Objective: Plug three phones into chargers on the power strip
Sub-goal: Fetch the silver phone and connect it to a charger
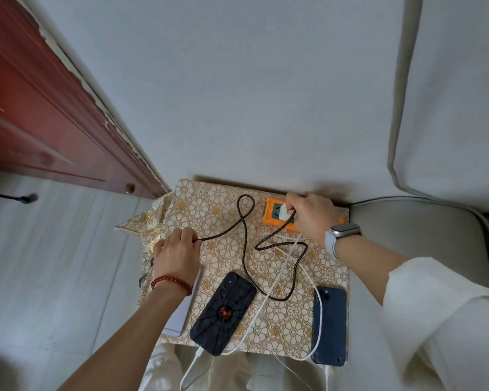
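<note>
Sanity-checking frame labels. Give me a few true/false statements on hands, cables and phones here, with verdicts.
1. The right hand grips a white charger at the orange power strip. True.
2. The left hand holds a white cable. False: it holds the dark braided cable.
3. The spider phone has a white cable at its near end. True.
4. The blue phone lies on the floor. False: it lies on the patterned tabletop.

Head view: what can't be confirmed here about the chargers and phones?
- White charger: the right hand covers its prongs; seating unclear.
- Power strip: right part hidden by that hand.
- Pale phone: left forearm covers it; port unseen.
- Black braided cable: end hidden in the left hand.
</note>
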### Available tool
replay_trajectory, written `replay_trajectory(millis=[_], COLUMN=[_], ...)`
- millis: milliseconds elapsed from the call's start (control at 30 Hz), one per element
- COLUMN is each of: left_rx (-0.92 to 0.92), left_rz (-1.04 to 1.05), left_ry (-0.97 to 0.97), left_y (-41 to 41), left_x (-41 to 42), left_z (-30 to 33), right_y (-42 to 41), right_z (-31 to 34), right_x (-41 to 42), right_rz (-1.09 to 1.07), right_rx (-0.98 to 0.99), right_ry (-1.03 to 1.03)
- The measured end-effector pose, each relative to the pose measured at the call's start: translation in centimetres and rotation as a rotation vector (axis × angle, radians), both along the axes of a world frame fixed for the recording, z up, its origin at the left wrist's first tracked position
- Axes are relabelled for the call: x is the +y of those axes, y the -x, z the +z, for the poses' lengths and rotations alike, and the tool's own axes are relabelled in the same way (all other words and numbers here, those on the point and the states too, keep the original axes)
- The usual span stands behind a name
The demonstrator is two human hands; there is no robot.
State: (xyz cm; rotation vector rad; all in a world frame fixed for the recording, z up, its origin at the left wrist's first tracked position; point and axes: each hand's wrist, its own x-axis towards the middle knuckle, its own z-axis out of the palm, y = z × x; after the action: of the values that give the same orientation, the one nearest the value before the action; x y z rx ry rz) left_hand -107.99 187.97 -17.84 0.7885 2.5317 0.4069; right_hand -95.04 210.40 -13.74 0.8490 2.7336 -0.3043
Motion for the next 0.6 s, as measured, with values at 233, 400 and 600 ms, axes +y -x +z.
replay_trajectory(millis=[233,400,600], left_rx=[-0.066,-0.118,-0.281], left_rz=[0.063,-0.049,0.068], left_ry=[-0.182,-0.335,-0.355], left_y=[-0.1,0.9,1.3], left_x=[-2.1,-4.8,-10.8], left_z=[4.3,7.3,9.4], right_y=[1.4,3.8,5.1], right_z=[4.9,6.3,5.5], right_x=[-2.2,-9.5,-16.2], right_rz=[0.202,0.462,0.412], right_rx=[-0.286,-0.036,0.048], right_ry=[0.142,0.220,0.289])
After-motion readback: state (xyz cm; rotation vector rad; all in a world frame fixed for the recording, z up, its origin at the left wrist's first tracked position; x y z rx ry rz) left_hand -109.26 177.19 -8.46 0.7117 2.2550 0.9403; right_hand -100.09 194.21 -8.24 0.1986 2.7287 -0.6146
